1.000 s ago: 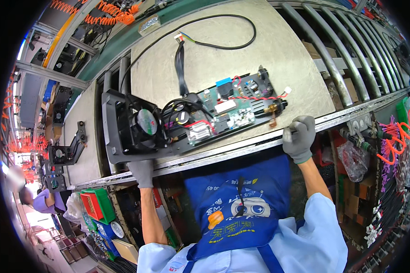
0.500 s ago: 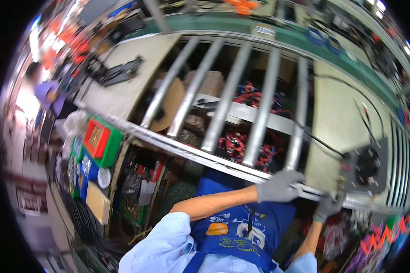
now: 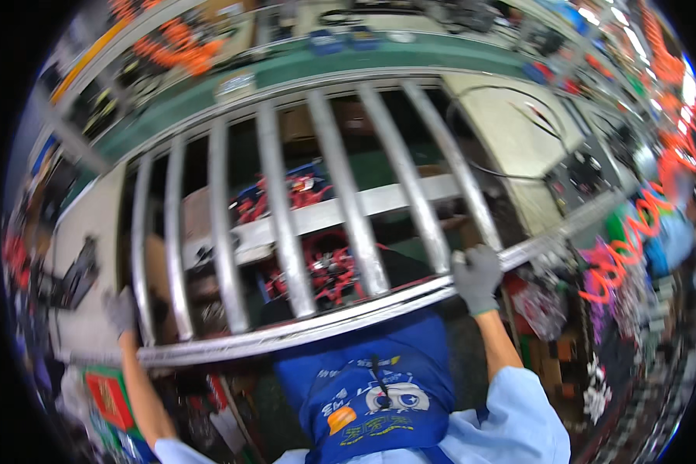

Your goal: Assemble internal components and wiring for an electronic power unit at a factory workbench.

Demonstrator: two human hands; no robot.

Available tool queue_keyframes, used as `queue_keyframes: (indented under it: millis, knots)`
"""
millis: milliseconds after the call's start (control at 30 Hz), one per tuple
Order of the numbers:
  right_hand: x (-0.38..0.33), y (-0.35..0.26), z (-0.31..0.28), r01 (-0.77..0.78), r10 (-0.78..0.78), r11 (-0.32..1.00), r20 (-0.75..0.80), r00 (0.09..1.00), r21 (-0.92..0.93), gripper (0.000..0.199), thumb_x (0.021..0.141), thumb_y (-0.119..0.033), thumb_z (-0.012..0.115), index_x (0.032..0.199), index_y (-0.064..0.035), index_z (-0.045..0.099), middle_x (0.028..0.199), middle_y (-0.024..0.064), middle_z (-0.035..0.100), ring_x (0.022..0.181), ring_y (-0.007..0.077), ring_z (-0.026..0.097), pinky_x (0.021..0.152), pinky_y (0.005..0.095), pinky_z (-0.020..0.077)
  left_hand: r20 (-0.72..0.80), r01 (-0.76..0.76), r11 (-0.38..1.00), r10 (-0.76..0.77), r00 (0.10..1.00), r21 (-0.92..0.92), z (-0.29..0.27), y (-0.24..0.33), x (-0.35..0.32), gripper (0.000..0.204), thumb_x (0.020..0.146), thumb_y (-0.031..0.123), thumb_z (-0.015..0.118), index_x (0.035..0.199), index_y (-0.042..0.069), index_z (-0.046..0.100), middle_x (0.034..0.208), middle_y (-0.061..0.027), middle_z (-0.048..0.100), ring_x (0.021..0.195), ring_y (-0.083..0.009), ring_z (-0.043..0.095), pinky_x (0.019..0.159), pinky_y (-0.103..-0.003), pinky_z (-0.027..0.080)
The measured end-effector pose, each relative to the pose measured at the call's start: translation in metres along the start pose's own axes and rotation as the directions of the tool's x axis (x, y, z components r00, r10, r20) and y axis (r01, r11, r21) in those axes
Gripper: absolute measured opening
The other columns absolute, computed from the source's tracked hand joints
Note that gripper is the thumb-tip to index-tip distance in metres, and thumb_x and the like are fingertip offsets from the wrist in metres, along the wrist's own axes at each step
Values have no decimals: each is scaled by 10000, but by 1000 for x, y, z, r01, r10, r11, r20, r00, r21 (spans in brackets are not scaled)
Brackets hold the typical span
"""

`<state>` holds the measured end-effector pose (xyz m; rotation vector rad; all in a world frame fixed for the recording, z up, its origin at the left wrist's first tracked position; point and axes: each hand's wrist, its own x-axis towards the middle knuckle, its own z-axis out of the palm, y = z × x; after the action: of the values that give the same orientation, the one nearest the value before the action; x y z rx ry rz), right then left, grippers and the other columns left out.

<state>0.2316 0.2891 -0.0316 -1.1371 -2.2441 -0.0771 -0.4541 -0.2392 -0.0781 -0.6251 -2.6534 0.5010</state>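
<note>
My left hand [image 3: 120, 312], in a grey glove, is at the left end of the roller frame, over the pale board [image 3: 93, 325] by the first metal roller [image 3: 141, 247]. Motion smears its fingers. My right hand [image 3: 476, 278], gloved the same way, is closed over the front rail [image 3: 317, 331], just beside the lower end of a roller [image 3: 472, 197]. Several bare rollers span the gap between the left board and another pale board [image 3: 518, 127] on the right. A black plate with a round part [image 3: 584, 178] and a cable lie on the right board.
Under the rollers are red wire bundles [image 3: 329, 267] and a white bar [image 3: 371, 199]. A black bracket [image 3: 77, 274] lies on the left board. Below it stands a red bin [image 3: 108, 400]. Orange coiled hose [image 3: 619, 267] hangs at the right.
My left hand has gone from the front rail to the frame's left end. My right hand now holds the rail left of the black plate. More rollers show between the boards; the view has turned.
</note>
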Motion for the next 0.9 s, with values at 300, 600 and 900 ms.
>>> queue_keyframes:
  millis: [300,600,900]
  knots:
    - [-15,14,13,20,-15,998,-83,996,59,306,826,-212,696,632,-73,505,694,123,514,678,349,529,602,482,387,207,366,905,-324,923,-218,-31,-16,-9,886,914,681,518,1353,-87,559,1397,-325,533,1330,-448,496,1125,-463,388]
    - [-31,49,10,-53,52,998,34,998,26,332,957,-216,635,748,28,553,830,215,585,779,403,561,716,488,451,157,240,931,-203,967,-276,-126,85,-36,807,869,706,530,1104,-59,635,1064,-273,662,991,-385,669,791,-487,554]
    - [-23,30,15,-54,50,993,41,998,101,387,981,-241,602,701,12,518,728,166,517,694,346,518,657,461,406,144,4,930,53,988,-368,-219,203,-99,883,881,704,525,1231,-104,577,1169,-300,632,1034,-390,657,782,-450,561]
